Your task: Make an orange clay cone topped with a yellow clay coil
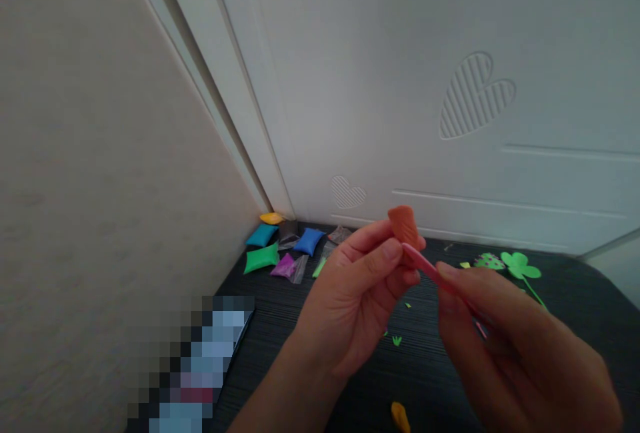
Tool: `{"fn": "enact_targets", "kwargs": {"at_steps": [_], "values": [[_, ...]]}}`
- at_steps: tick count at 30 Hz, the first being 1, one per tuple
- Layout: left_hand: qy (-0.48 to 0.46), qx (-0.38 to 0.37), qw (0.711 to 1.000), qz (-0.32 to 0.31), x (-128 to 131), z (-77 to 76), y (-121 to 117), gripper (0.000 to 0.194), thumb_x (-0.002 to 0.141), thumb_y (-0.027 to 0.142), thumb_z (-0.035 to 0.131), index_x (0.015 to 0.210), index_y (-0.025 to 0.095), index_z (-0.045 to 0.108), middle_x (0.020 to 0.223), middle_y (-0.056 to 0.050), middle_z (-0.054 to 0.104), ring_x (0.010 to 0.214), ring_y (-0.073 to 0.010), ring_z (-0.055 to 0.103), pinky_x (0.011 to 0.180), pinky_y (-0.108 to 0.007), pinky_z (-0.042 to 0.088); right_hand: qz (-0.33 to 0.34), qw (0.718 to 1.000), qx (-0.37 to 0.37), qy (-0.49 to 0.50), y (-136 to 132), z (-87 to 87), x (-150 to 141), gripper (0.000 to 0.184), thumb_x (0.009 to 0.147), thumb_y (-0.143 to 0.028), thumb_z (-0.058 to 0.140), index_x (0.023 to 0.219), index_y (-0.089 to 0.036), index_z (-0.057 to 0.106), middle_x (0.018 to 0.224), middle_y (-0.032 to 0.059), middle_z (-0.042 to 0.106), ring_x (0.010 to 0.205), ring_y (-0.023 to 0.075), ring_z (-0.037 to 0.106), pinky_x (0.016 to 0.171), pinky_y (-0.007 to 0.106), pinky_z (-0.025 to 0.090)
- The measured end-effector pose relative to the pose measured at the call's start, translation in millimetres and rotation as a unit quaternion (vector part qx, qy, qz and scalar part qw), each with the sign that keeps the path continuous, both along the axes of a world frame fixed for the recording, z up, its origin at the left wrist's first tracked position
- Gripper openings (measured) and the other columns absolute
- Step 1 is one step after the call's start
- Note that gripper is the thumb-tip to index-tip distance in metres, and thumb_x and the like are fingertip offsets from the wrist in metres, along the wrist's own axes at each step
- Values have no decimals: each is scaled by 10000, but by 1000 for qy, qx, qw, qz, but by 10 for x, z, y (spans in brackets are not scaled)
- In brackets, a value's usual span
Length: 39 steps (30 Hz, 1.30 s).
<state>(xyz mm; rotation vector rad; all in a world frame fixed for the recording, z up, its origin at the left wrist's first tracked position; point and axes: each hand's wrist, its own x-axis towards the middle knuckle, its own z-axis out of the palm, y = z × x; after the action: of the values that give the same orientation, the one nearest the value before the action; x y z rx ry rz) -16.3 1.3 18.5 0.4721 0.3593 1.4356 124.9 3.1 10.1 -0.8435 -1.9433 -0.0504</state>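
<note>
Grip of the left hand [357, 280] is a pinch, thumb against fingers, holding a ridged orange piece [404, 226] that stands up above the fingertips, raised over the dark surface [265, 333]. The right hand [515, 326] pinches a slim pink tool [425, 265] between thumb and forefinger; its tip reaches the lower edge of the orange piece, beside the left thumb, though whether it presses in cannot be told. Behind the left wrist, near the back corner of the surface, lie small packets: yellow [271, 218], teal [261, 235], green [261, 258], black [288, 228], blue [309, 241] and purple [285, 265]. A pixelated slab [210, 353] lies at the left edge. Beyond the right hand are a green clover shape [520, 265] on a thin stem and, just beside it, a green piece with pinkish dots [489, 261]. A tiny green sprig [397, 340] lies between the forearms, and a yellow-orange lump [399, 415] sits nearest the viewer. A white panel [370, 86] with raised hearts rises behind the surface.
</note>
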Motion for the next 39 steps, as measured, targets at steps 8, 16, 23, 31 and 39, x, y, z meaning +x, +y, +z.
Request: {"fn": "enact_targets", "kwargs": {"at_steps": [8,16,23,31,39], "values": [[22,34,998,38,29,10,-10,196,765,82,657,913,198,714,879,2,739,764,-79,674,682,-130,553,-33,997,-8,73,-30,-50,23,199,843,-303,527,1018,-265,614,744,-6,707,594,152,652,556,273,532],[41,67,995,56,69,-32,-11,199,764,95,666,930,200,702,881,13,743,743,-75,675,699,-140,560,-33,996,-12,84,-45,-5,-17,188,809,-236,575,981,-251,648,731,-13,714,554,142,636,607,282,550],[59,81,992,75,76,-45,3,205,767,81,659,930,197,703,873,12,745,713,-68,667,698,-146,561,-47,994,-68,65,-119,55,-53,235,792,-156,597,999,-255,647,724,-23,698,607,138,637,631,277,548],[75,88,989,93,60,-34,20,196,757,100,675,924,197,709,853,14,744,709,-71,666,681,-143,559,-14,992,-117,49,-117,28,59,267,778,-223,621,1044,-232,643,844,23,726,684,153,680,630,258,577],[70,82,989,97,79,-22,12,205,752,96,683,921,209,708,862,21,746,707,-64,672,687,-134,555,-12,995,-88,52,-122,53,-5,267,802,-180,587,1059,-242,621,767,-8,709,635,140,656,640,280,565]]}}
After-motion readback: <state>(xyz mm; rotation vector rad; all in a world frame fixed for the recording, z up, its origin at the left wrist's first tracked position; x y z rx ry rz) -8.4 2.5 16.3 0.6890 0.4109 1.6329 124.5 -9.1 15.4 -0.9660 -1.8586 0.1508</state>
